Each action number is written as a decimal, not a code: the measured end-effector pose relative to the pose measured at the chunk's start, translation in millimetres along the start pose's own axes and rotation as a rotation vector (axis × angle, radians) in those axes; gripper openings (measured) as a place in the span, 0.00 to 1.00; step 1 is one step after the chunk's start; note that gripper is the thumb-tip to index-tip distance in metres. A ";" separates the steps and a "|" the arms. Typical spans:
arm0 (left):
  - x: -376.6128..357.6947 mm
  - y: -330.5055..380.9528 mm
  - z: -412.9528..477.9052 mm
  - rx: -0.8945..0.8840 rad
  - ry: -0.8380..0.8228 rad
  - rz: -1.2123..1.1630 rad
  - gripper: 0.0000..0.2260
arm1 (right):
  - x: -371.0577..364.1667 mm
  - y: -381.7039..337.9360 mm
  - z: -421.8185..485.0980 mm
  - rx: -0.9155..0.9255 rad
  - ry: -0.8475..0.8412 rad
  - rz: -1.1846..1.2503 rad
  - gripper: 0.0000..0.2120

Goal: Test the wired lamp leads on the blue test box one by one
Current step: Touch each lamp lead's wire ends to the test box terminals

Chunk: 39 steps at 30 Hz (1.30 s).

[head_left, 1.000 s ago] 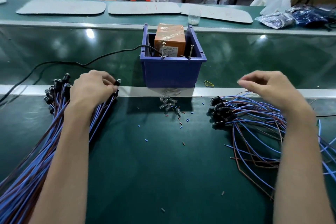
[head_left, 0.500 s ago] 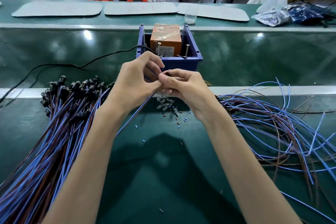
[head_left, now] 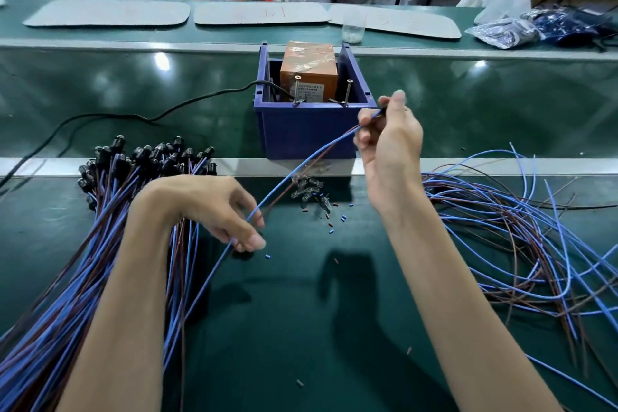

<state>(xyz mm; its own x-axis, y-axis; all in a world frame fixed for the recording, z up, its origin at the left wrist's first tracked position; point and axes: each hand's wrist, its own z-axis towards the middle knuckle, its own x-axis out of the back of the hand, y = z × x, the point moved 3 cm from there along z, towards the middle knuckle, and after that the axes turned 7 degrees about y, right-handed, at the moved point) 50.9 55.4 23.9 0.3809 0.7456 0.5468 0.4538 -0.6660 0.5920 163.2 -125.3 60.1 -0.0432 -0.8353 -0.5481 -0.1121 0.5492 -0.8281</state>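
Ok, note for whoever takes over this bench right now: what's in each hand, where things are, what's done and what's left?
Right hand pinches the lamp end of one lead beside the blue test box's front right corner.
Left hand holds the same lead's wires lower down.
It touches neither contact screw yet.
Neat bundle lies left, likely untested; loose pile right, likely done.
Left: test this lead, then the rest of the bundle.
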 end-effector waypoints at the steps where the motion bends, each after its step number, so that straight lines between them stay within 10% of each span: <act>1: 2.1 -4.1 -1.4 0.021 0.001 0.011 0.16 | 3.4 -3.6 3.7 -0.019 0.043 0.057 0.13; 11: 0.9 -29.7 -0.9 0.188 -0.042 0.093 0.07 | 49.7 -45.8 33.9 0.048 0.321 0.267 0.10; 21: 5.7 -13.7 -28.1 0.334 -0.124 1.101 0.11 | 59.1 -51.6 38.4 0.001 0.286 0.275 0.10; 27: -55.0 66.7 -13.2 -0.357 -0.160 -0.194 0.25 | 49.7 -49.5 35.0 -0.038 0.189 0.233 0.11; 31: -90.9 113.4 21.3 -0.212 -0.011 -1.039 0.40 | 50.9 -54.1 35.2 -0.032 0.103 0.061 0.11; 35: -82.8 122.2 36.7 -0.113 0.404 -2.059 0.22 | 58.0 -57.6 39.1 -0.011 0.093 -0.121 0.11; 39: -69.9 111.1 35.7 -0.148 0.671 -2.212 0.18 | 63.8 -61.6 44.0 0.029 0.123 -0.307 0.13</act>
<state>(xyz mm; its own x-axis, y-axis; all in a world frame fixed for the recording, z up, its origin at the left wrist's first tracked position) 103.4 -69.9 30.4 -0.6774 -0.0148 -0.7355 -0.4000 0.8465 0.3514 211.0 -211.3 70.9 -0.1314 -0.9579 -0.2554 -0.1104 0.2701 -0.9565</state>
